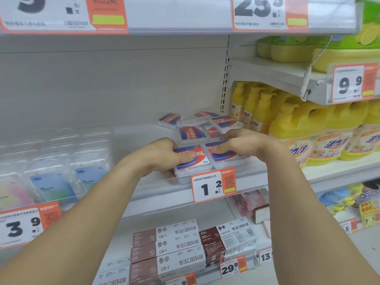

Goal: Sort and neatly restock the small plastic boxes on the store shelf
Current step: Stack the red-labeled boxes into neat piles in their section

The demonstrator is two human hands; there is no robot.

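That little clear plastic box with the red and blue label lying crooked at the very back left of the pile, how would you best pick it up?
Grip the clear plastic box with the red and blue label across its two long edges, coming from above and the open left side. It lies flat and skewed, and bare shelf is on its left, while other boxes crowd its right.

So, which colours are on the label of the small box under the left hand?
Red-orange, blue and white, on the front-left box; the head view shows it.

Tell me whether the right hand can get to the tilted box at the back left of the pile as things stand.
Probably yes. The right hand rests on the front right box, and the tilted box lies uncovered behind it. Only low boxes lie between, though the left hand looks nearer.
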